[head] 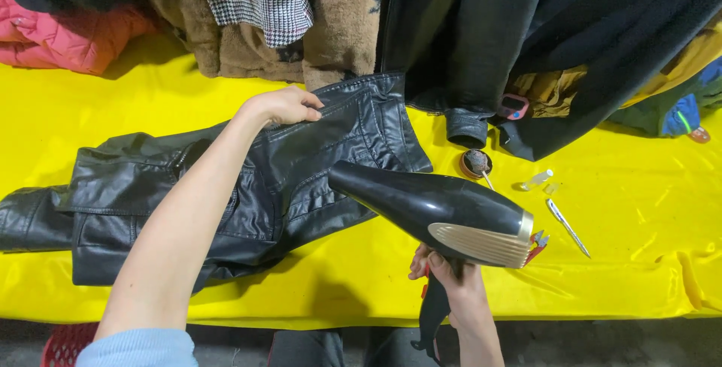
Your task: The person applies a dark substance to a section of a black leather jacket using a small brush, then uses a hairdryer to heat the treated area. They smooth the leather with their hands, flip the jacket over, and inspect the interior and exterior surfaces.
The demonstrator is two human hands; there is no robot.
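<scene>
Dryer (pixel 436 209), one, black, sits clamped in your right hand (pixel 451 280), nozzle toward the one black jacket (pixel 226 186). Your left hand (pixel 284 105) lies flat, fingers together, on that jacket. One round tin (pixel 475 164) lies beyond the dryer.

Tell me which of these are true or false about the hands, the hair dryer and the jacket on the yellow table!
1. The right hand holds a black hair dryer. True.
2. The left hand rests on a black leather jacket. True.
3. The table cover is blue. False: it is yellow.
4. The hair dryer's nozzle points away from the jacket. False: it points toward it.
5. A small round tin lies open beside the jacket. True.
</scene>
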